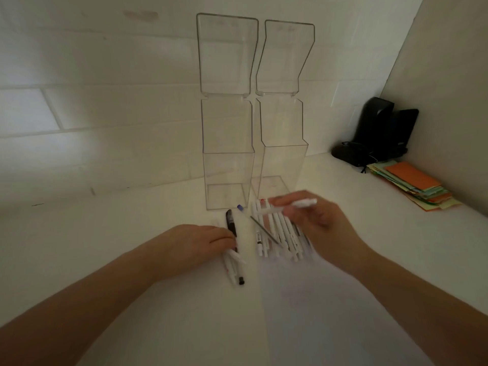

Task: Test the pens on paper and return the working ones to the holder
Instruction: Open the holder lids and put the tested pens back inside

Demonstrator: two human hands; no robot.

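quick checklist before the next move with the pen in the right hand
1. Pen held: right hand pinches a white pen above the pile. Ok.
2. Grip suited to writing: the pen lies sideways across the fingertips. Not ok.
3. Tip exposed: blurred. Cannot tell.
4. Paper free to write on: the white sheet near the right forearm shows bare area. Ok.
5. Holders ready: both clear holders stand with lids open and nothing seen inside. Ok.
6. Left hand steadying the paper: it rests on pens left of the sheet. Not ok.
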